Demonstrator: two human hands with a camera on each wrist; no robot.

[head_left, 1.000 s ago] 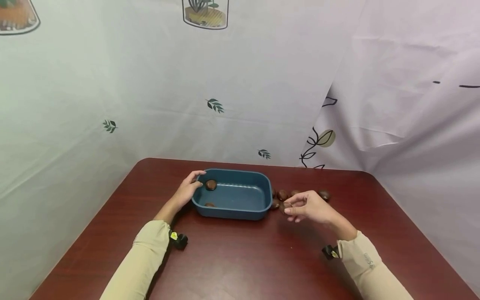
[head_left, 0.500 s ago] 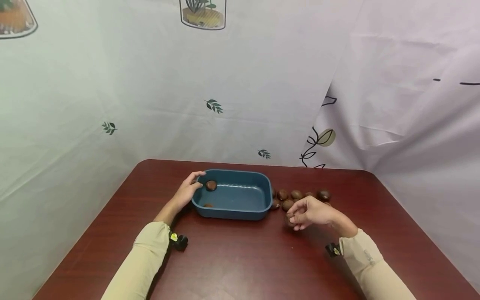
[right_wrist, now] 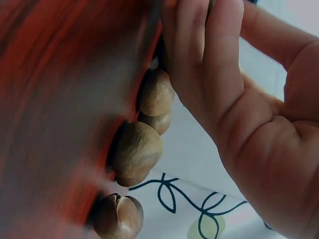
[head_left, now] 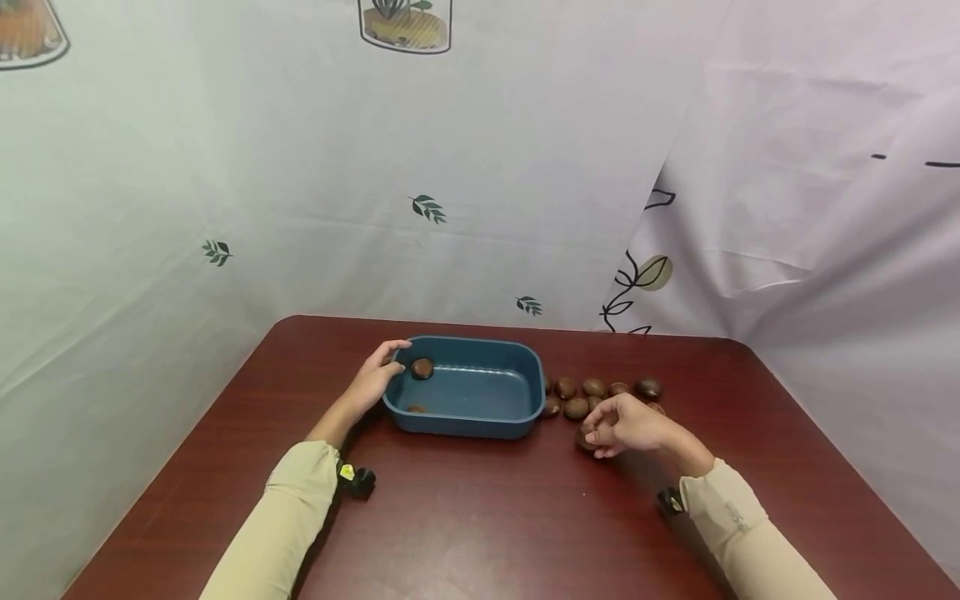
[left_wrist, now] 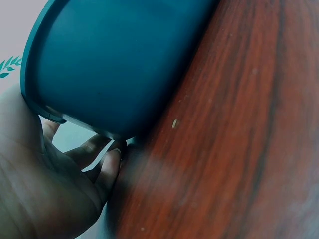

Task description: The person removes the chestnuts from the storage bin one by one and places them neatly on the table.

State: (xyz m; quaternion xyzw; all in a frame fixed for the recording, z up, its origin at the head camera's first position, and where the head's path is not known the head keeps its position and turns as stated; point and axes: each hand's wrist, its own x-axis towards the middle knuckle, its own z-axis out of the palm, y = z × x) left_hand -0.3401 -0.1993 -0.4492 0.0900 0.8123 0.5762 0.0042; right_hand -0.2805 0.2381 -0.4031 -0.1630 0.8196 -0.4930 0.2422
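A dark blue rectangular tub stands near the far edge of the table, with two brown chestnuts inside, one chestnut at its left end and another partly hidden by the near wall. My left hand grips the tub's left end; in the left wrist view its fingers curl around the outside wall. To the right of the tub, my right hand pinches a chestnut at the table surface. Fingers cover most of that chestnut, and the right wrist view hides it.
Several loose chestnuts lie in a cluster between the tub and my right hand, one chestnut farther right. The reddish-brown table extends toward me. A white patterned cloth hangs behind it.
My right hand has drawn its chestnut back toward me and slightly right, away from the cluster, uncovering more chestnuts. The left hand and tub stay in place.
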